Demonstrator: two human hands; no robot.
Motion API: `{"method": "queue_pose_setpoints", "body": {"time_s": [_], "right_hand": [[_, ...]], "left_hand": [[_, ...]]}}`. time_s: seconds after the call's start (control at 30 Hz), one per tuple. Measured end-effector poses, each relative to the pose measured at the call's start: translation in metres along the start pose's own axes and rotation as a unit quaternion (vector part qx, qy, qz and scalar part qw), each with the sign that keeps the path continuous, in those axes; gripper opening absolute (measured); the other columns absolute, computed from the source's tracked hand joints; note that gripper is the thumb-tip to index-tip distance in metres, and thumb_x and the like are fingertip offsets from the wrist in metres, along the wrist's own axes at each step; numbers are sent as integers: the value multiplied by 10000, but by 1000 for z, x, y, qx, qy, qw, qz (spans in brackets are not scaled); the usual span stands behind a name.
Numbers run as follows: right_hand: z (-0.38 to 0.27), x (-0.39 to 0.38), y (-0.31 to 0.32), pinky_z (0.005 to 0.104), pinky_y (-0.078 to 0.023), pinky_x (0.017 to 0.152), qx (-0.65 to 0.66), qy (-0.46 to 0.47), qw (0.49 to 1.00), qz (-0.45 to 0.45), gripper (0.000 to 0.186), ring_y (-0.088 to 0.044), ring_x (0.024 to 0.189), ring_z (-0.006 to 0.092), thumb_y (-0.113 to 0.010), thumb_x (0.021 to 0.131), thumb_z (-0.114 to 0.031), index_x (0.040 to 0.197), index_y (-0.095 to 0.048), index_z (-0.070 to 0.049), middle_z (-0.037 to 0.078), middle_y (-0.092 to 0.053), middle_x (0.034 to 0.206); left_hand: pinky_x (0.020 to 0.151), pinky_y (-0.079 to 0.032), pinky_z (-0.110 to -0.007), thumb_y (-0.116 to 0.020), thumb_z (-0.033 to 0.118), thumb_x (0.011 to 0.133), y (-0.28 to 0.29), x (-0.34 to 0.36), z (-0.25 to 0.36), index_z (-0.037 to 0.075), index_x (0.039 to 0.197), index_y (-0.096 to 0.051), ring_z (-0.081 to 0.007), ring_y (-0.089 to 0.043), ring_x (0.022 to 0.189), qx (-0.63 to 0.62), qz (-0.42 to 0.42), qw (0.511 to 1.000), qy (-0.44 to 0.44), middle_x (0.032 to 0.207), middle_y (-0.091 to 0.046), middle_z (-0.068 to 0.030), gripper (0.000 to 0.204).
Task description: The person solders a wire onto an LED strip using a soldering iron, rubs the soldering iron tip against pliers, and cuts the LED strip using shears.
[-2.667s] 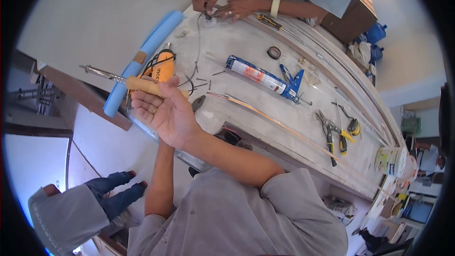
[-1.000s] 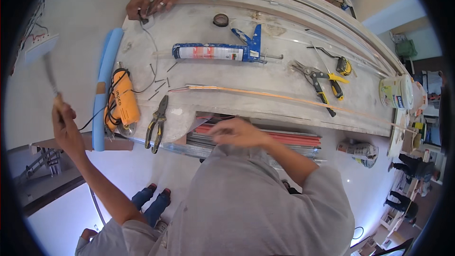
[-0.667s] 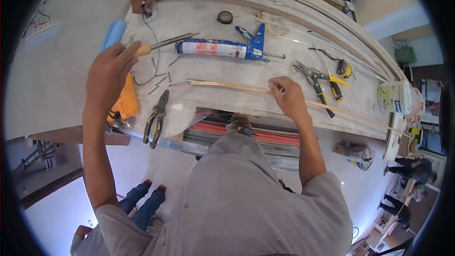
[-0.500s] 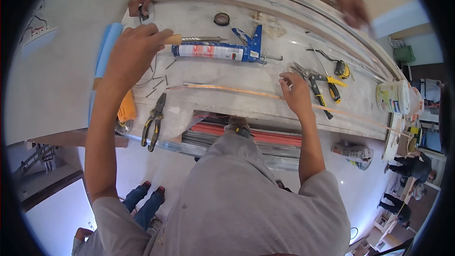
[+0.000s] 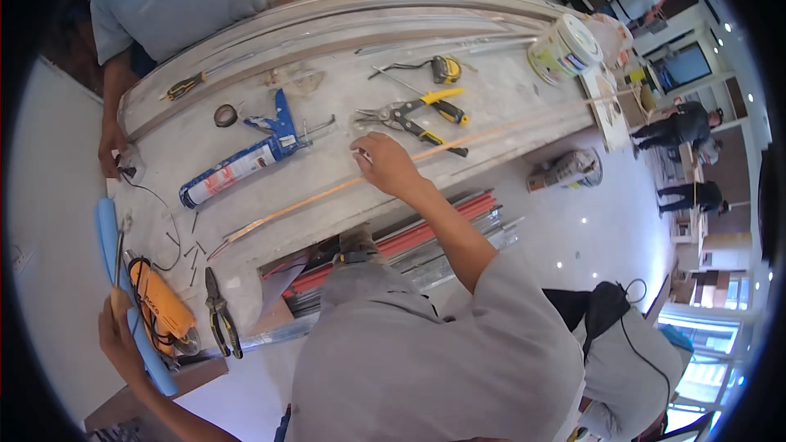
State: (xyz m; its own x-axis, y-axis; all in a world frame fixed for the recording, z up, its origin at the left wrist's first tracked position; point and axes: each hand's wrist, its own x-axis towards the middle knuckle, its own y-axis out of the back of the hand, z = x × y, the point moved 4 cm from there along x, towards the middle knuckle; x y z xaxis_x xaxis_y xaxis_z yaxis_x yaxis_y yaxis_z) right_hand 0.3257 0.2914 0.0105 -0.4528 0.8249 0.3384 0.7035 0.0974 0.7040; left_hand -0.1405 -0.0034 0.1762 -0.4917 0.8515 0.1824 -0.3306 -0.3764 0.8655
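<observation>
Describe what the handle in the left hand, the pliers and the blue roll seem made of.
Handle: probably matte wood, judging by its plain tan colour, though plastic is possible. Pliers: dull dark jaws suggest steel; two-coloured grips suggest rubber or plastic. Blue roll: perhaps foam, from its smooth, matte surface.

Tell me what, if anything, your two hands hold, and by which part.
Left hand: the soldering iron, by its pale handle. Right hand: over the orange strip; whether it holds anything cannot be told.
</observation>
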Motion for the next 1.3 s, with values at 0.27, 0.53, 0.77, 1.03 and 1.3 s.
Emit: {"method": "queue_pose_setpoints", "body": {"time_s": [0.27,0.53,0.77,1.03,1.3], "right_hand": [[-35,-2,9,378,-504,698,30,64,997,-15,131,-624,749,312,-651,814,-17,944,-639,-9,163,-649,861],[-61,21,-7,375,-492,732,-25,47,990,-133,184,-611,787,291,-680,807,-66,980,-648,-14,163,-640,887],[-71,21,-25,372,-493,744,38,68,980,-184,197,-618,788,284,-681,817,-88,995,-660,-9,164,-642,879],[-80,47,-47,404,-499,801,67,77,978,-184,239,-626,894,314,-670,821,-124,1040,-654,-30,167,-644,954],[-32,16,3,433,-471,881,-88,52,962,-254,271,-582,998,369,-702,780,-107,1032,-667,-17,178,-636,1014]], "left_hand": [[871,-471,-323,-647,180,921,32,-43,-10,-27,1175,-619,-219,-623,941,71,177,978,81,1050,-676,-155,329],[676,-456,-254,-714,235,869,82,-67,47,-7,1097,-683,-107,-546,717,56,266,952,139,811,-669,-80,334],[722,-459,-244,-705,262,884,81,-94,44,-13,1124,-677,-98,-573,792,42,266,935,230,867,-686,-68,366],[767,-479,-297,-646,181,913,37,-103,-2,-50,1090,-664,-143,-594,823,-2,253,946,202,939,-704,-136,292],[521,-354,-246,-647,317,923,33,-132,-28,-22,1059,-692,-73,-447,604,0,304,916,262,669,-524,21,368]]}}
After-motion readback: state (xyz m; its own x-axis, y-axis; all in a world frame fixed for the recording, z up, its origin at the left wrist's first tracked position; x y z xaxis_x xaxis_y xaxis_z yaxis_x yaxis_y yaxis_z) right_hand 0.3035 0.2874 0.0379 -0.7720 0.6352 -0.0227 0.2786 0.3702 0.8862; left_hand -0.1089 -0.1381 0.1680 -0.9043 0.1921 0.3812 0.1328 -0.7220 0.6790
